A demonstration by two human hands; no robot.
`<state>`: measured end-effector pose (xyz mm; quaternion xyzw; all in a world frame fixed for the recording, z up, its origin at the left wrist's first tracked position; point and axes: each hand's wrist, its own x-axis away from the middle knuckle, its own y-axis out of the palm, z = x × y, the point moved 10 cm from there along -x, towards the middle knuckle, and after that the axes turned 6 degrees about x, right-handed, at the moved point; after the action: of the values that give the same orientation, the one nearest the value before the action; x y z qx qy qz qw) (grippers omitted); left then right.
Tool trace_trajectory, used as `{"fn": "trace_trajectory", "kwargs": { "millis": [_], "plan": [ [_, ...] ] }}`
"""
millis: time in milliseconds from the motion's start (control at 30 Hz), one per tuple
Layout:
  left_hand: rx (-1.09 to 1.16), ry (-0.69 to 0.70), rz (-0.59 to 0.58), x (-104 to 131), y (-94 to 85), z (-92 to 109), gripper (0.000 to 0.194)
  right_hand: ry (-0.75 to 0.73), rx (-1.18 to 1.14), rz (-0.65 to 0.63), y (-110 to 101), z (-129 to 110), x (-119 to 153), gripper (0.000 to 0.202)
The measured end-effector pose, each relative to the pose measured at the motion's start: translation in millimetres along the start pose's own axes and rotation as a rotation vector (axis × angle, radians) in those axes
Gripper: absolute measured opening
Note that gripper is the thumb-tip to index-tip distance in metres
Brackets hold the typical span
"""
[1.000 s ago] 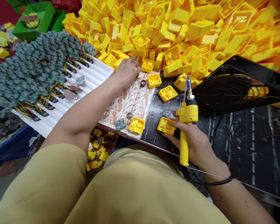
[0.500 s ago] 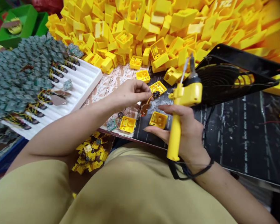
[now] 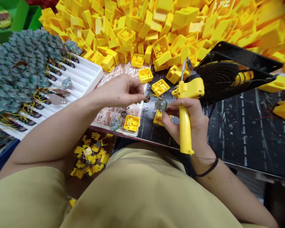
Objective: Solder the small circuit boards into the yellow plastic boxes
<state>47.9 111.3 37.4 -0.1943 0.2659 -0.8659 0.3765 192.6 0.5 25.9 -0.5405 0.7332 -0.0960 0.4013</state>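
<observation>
My left hand [image 3: 124,91] pinches the wires of a small round black part [image 3: 146,99]. Those wires run right to a green circuit board [image 3: 160,104], whose edge my right hand [image 3: 192,122] holds between thumb and finger. The same right hand grips a yellow soldering gun [image 3: 186,126], its metal tip pointing up and away. Just beyond the wires lies an open yellow case [image 3: 160,87]. Another case [image 3: 158,117] is partly hidden behind the board and my right thumb. Nearer the front edge, a third case [image 3: 132,123] sits beside a second board [image 3: 115,124].
Yellow cases [image 3: 125,36] are heaped across the back. A black fan [image 3: 235,72] leans at the right. On the left, a white ridged tray [image 3: 89,76] bears many wired boards. Below the table edge is a pile of yellow parts [image 3: 92,155].
The board has swung right and turned its green side up, into my right fingers, which have closed. The round part has moved left, away from the case, with my left hand.
</observation>
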Motion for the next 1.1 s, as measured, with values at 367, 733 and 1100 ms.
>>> {"fn": "trace_trajectory", "kwargs": {
  "millis": [367, 733, 1100],
  "plan": [
    [-0.468, 0.221, 0.239, 15.9, 10.6, -6.5, 0.027, 0.011, -0.075, -0.06, 7.4, 0.3, -0.4, 0.029],
    [0.456, 0.223, -0.119, 9.3, 57.0, 3.4, 0.044, -0.028, -0.145, -0.036, -9.1, -13.2, 7.5, 0.03],
    [0.668, 0.29, 0.331, 28.4, 10.2, 10.1, 0.029, 0.039, -0.149, 0.083, -40.7, -13.4, 0.1, 0.024]
  ]
}}
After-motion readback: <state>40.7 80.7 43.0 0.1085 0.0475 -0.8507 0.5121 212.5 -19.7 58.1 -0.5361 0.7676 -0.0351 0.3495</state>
